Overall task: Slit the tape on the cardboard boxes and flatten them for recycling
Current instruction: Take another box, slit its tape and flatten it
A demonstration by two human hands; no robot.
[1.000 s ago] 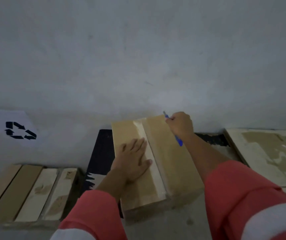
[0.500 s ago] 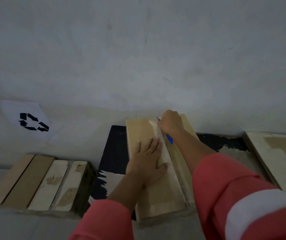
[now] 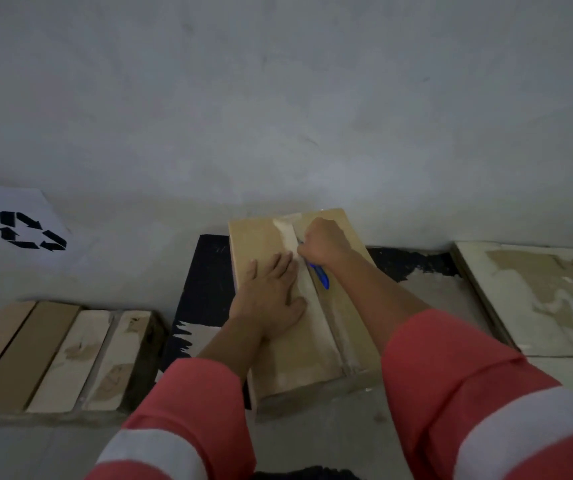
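Slitting the tan taped cardboard box, frame centre.
Flat left hand presses its top; right hand grips the blue-handled cutter on the pale tape strip.

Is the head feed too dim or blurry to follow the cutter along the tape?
Head view: dim, flat light, no glare; the tape reads as a paler strip on the box. Head view: centre fairly sharp, the flattened cardboard at the right edge smeared. Head view: the right hand hides the tip of the blue cutter, so the cut itself is not visible.
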